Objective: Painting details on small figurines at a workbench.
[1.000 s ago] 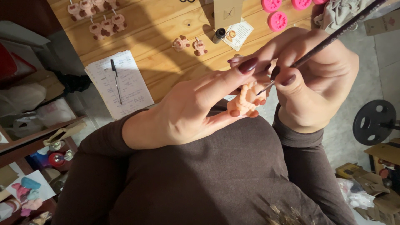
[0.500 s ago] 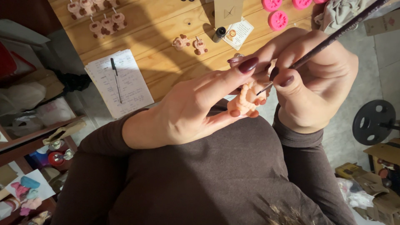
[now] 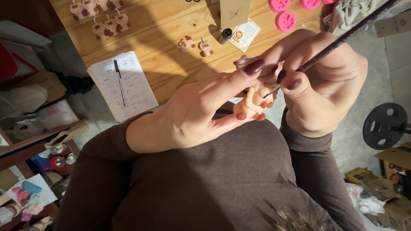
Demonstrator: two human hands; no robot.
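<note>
Head view: my left hand pinches a small peach figurine close above my lap, fingers closed round it. My right hand grips a thin brush, its long axis running from far right down to the tip at the figurine. Painting appears underway; more figurines wait on the wooden table.
</note>
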